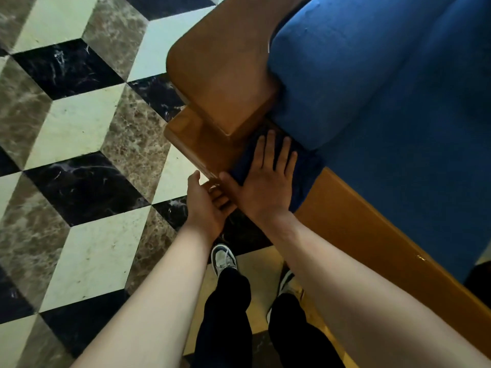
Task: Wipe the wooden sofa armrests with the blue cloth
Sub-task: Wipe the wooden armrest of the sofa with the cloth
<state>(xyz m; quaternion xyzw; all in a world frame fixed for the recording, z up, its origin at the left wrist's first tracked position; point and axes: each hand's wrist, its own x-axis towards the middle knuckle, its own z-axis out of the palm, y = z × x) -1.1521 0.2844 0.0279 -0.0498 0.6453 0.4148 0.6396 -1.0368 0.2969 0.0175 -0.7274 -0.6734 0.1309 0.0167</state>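
Wiping now: your right hand (265, 179) presses flat on the cloth (245, 160), low on the armrest (220, 83) by the cushion (345, 75). Your left hand (206, 205) grips the armrest edge. Next, likely slide the cloth upward.

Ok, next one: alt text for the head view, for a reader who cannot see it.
Seen from above, a person's right hand presses a blue cloth flat on the wooden sofa frame at the front of the armrest, beside a blue cushion. The left hand grips the frame's corner, over a patterned marble floor.
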